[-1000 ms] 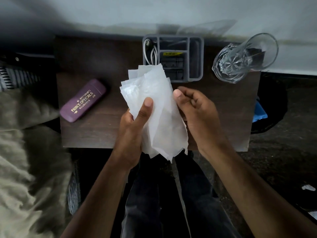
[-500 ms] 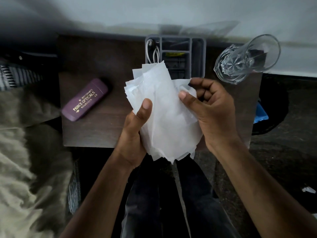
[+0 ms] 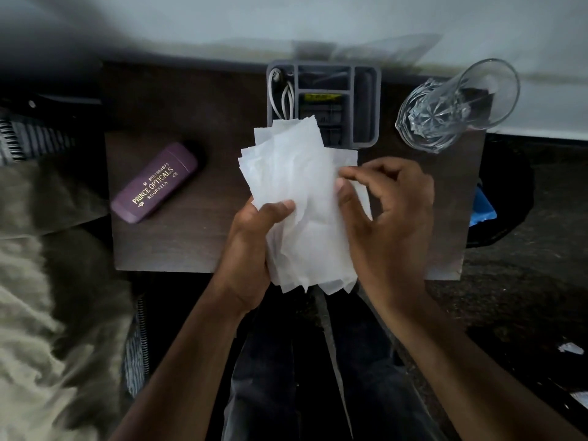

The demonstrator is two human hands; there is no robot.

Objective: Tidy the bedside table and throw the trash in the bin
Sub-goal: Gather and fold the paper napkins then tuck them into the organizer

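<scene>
A stack of several white paper sheets [image 3: 296, 183] is held above the front edge of the dark wooden bedside table [image 3: 191, 243]. My left hand [image 3: 251, 249] grips the stack from the left, thumb on top. My right hand [image 3: 388, 218] pinches the stack's right edge between thumb and forefinger, the other fingers spread. A black bin [image 3: 506, 198] stands on the floor at the table's right side, with something blue [image 3: 485, 205] showing in it.
A purple spectacle case [image 3: 156, 183] lies on the table's left. A grey organiser tray [image 3: 377, 106] with a white cable stands at the back. A clear glass [image 3: 458, 106] sits at the back right corner. Bedding [image 3: 41, 297] is on the left. Paper scraps [image 3: 571, 348] lie on the floor.
My right hand has shifted from wrapping the right side of the sheets to pinching their right edge with its fingertips. The left hand keeps its grip.
</scene>
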